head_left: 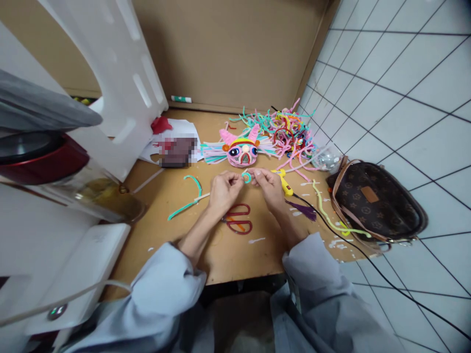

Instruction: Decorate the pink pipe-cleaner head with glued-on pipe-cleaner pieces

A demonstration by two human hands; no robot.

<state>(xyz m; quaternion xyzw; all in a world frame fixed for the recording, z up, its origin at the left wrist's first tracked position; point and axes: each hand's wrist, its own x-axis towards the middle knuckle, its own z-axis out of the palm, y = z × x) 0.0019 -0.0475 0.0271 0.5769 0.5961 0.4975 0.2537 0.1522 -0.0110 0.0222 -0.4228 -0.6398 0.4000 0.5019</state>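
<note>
My left hand (223, 190) and my right hand (268, 184) meet over the wooden table (176, 245), both pinching a small teal pipe-cleaner ring (246, 177) between their fingertips. Just beyond the ring lies a pink pipe-cleaner creature head (241, 150) with big blue eyes and pink horns. Red-handled scissors (238, 219) lie on the table under my wrists. A long teal pipe cleaner (188, 198) lies to the left of my left hand.
A tangle of coloured pipe cleaners (285, 131) is heaped at the back right. A yellow glue gun (284, 183) with a black cord, a purple tassel (304, 211) and a brown patterned handbag (373, 203) sit right. A white board (121, 83) and glass jar (99, 193) stand left.
</note>
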